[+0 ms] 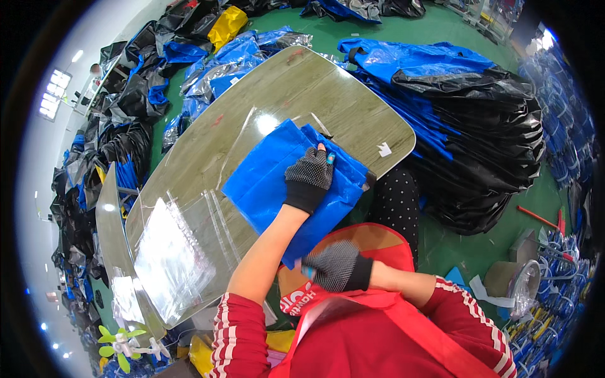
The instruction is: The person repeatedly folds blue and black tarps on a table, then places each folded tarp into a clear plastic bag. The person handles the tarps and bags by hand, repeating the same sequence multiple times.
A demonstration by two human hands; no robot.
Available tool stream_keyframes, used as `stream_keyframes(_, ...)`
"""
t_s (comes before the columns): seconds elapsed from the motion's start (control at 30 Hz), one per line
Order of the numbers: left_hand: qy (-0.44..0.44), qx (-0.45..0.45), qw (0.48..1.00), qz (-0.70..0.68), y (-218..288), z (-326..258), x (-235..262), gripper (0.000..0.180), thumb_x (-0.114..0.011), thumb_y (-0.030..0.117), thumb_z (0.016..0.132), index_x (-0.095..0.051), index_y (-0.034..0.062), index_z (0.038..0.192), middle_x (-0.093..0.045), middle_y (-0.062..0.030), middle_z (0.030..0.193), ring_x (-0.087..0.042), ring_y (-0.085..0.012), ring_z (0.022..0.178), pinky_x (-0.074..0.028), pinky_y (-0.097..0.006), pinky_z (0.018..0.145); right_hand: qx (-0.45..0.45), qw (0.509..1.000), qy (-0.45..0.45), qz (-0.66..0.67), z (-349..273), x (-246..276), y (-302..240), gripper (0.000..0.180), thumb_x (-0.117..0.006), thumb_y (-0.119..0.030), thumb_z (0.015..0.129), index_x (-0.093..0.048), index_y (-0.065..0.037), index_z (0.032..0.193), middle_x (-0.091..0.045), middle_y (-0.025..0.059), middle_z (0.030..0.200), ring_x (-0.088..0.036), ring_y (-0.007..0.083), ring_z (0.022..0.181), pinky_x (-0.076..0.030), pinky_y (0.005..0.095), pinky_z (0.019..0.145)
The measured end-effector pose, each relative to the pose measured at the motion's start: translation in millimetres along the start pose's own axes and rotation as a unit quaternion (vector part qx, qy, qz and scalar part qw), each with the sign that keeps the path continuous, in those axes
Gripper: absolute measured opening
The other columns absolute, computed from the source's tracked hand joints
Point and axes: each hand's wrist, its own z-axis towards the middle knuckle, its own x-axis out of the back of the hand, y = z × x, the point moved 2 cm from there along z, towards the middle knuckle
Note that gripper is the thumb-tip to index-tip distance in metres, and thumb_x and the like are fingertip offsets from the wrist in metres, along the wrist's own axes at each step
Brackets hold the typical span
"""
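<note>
A folded blue fabric piece (268, 179) lies on a grey wood-grain table (296, 88). My left hand (309, 176), in a black dotted fingerless glove, presses flat on top of the fabric with its fingers together. My right hand (337, 266), gloved the same way, grips the fabric's near edge at the table's rim, close to my red apron. A clear plastic sheet (252, 126) lies under the far side of the blue piece.
A stack of clear plastic bags (170, 261) sits on the table's left end. Heaps of blue and black fabric (479, 126) cover the green floor at right and at the far left. A tape roll (513, 277) rests at lower right.
</note>
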Motion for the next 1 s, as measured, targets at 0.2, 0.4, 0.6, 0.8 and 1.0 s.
stream_keyframes(0.2, 0.034, -0.157, 0.968, -0.192, -33.4, 3.0, 67.6, 0.043, -0.057, 0.03, 0.09, -0.058, 0.0136, 0.13, -0.059, -0.0148, 0.126, -0.053, -0.0385, 0.118, -0.041, -0.045, 0.102, 0.036, 0.821, 0.504, -0.265, 24.1, 94.1, 31.7, 0.081, -0.055, -0.061, 0.082, -0.039, -0.012, 0.145, -0.039, 0.021, 0.146, -0.03, 0.0446, 0.137, -0.012, 0.0663, 0.111)
stream_keyframes(0.4, -0.155, -0.044, 0.965, -0.206, -109.3, 4.5, 21.0, 0.055, -0.052, 0.04, 0.094, -0.04, 0.0273, 0.146, -0.036, -0.0157, 0.151, -0.034, -0.0433, 0.137, -0.029, -0.047, 0.113, 0.068, 0.824, 0.452, -0.334, 36.3, 61.5, 80.7, 0.086, -0.05, -0.074, 0.077, -0.04, -0.021, 0.144, -0.039, 0.0195, 0.147, -0.029, 0.0482, 0.137, -0.005, 0.0758, 0.106)
stream_keyframes(0.6, -0.226, -0.079, 0.903, -0.356, -113.3, -22.3, 20.6, 0.057, -0.042, 0.046, 0.1, -0.034, 0.0179, 0.149, -0.033, -0.0173, 0.153, -0.035, -0.033, 0.139, -0.03, -0.043, 0.113, 0.243, 0.783, 0.372, -0.434, -25.6, 113.3, 78.0, 0.076, -0.076, -0.04, 0.067, -0.049, -0.024, 0.137, -0.054, 0.0142, 0.135, -0.045, 0.0376, 0.132, -0.013, 0.0728, 0.107)
stream_keyframes(0.8, -0.261, 0.036, 0.374, -0.889, -108.1, -90.4, 30.2, 0.071, -0.046, 0.054, 0.095, -0.032, 0.0095, 0.149, -0.04, -0.0156, 0.148, -0.042, -0.0257, 0.132, -0.034, -0.042, 0.111, 0.072, 0.903, 0.322, 0.276, -63.0, 116.3, 107.4, 0.04, -0.066, -0.026, 0.088, -0.061, -0.004, 0.122, -0.063, 0.0138, 0.123, -0.058, 0.0271, 0.114, -0.044, 0.0402, 0.1)
stream_keyframes(1.0, 0.028, 0.182, 0.794, -0.58, -30.1, -205.7, -22.6, 0.078, -0.075, 0.029, 0.082, -0.036, 0.0019, 0.144, -0.05, -0.0146, 0.14, -0.051, -0.0253, 0.126, -0.039, -0.039, 0.106, 0.029, 0.82, 0.448, 0.355, -41.7, 69.6, 121.7, 0.055, -0.074, -0.037, 0.084, -0.062, 0.003, 0.12, -0.066, 0.0126, 0.113, -0.061, 0.0188, 0.101, -0.05, 0.0348, 0.088)
